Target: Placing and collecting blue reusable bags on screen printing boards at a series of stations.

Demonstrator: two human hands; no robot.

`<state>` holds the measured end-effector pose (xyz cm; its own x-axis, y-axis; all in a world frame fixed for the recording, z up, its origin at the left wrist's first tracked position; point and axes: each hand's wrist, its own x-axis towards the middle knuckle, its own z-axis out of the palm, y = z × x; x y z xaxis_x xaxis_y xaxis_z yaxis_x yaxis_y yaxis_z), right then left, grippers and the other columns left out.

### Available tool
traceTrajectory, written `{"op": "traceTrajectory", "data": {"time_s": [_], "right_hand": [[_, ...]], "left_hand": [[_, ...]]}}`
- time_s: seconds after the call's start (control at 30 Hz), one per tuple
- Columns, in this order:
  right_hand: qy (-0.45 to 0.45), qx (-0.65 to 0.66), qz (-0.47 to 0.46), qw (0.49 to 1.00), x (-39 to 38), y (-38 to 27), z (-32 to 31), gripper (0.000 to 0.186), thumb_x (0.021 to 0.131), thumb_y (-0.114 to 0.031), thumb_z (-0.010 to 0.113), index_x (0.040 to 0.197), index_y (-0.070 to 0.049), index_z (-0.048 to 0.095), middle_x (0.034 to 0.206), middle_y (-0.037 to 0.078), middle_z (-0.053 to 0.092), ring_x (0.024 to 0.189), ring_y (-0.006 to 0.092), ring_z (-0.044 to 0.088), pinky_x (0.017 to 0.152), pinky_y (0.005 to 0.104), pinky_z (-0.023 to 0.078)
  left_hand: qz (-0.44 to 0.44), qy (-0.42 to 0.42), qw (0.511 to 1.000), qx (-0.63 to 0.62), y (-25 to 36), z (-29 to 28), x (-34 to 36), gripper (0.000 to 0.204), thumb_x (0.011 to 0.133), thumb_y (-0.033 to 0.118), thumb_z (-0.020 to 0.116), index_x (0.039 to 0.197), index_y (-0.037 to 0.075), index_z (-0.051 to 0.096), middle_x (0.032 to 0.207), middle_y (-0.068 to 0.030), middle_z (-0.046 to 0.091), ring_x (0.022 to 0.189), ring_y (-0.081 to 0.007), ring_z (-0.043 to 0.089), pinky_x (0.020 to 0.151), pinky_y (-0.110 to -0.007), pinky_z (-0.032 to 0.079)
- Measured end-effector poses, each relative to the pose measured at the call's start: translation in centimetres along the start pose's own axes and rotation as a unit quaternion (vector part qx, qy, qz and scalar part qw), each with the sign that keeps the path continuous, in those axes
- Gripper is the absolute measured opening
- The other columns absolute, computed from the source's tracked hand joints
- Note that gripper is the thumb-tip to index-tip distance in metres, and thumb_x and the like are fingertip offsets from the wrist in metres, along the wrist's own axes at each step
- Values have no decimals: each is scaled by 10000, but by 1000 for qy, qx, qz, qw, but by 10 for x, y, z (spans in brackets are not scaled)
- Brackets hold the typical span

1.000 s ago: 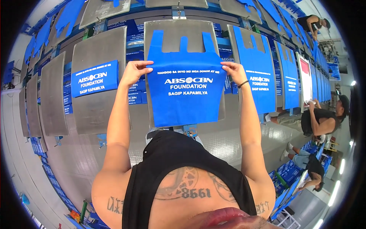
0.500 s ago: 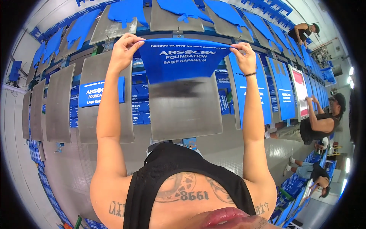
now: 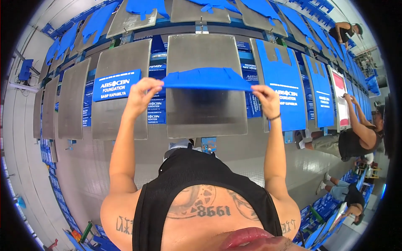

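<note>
A blue fabric bag (image 3: 203, 79) hangs stretched between my hands above a grey metal board (image 3: 205, 121). My left hand (image 3: 143, 94) pinches its left corner between thumb and fingers. At the right corner, my right hand (image 3: 267, 99) grips the same edge in a pinch. The near edge is taut and straight; the far part slopes away, and no print shows on it from here. Under the cloth lies a dark shadow on the board. Left of it, a folded blue printed bag (image 3: 117, 85) rests on another board (image 3: 119, 121).
To the right, a flat blue printed bag (image 3: 282, 83) covers a board. Beyond it a person (image 3: 356, 138) holds a framed screen (image 3: 338, 96). More boards with blue bags (image 3: 146, 6) line the far side. Blue printed bags (image 3: 156, 111) are piled beneath the boards.
Both hands have come down and nearer to me with the bag. Its printed face, visible before, has swung out of sight. The person at right has shifted a hand along the screen.
</note>
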<state>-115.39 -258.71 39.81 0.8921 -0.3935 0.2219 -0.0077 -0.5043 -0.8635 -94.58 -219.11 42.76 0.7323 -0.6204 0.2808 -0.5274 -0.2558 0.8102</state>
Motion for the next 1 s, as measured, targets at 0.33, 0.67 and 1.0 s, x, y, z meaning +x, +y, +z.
{"op": "traceTrajectory", "data": {"time_s": [0.33, 0.67, 1.0], "right_hand": [[-51, 17, 122, 991, -40, 23, 6, 135, 869, -51, 665, 986, 8, 697, 830, 49, 688, 764, 97, 622, 695, 231, 493], [-42, -187, 157, 969, 81, 138, 102, 236, 788, -142, 735, 1012, -71, 718, 890, 131, 717, 821, 246, 690, 769, 329, 538], [111, -279, -22, 954, -5, 111, 112, 232, 849, -117, 635, 1081, -116, 644, 1090, 133, 564, 1003, 335, 515, 867, 427, 429]], "left_hand": [[-199, -69, 977, -46, -11, 38, -50, 195, 891, 153, 679, 990, -10, 718, 882, -70, 712, 822, -109, 620, 760, -262, 494], [-282, -46, 958, -18, -178, 92, 14, 232, 855, 217, 722, 960, 10, 710, 727, -51, 689, 602, -118, 618, 588, -254, 493], [-145, 147, 968, 141, -115, 128, -52, 368, 884, 227, 653, 1200, 57, 574, 925, -126, 575, 878, -283, 549, 789, -394, 452]]}}
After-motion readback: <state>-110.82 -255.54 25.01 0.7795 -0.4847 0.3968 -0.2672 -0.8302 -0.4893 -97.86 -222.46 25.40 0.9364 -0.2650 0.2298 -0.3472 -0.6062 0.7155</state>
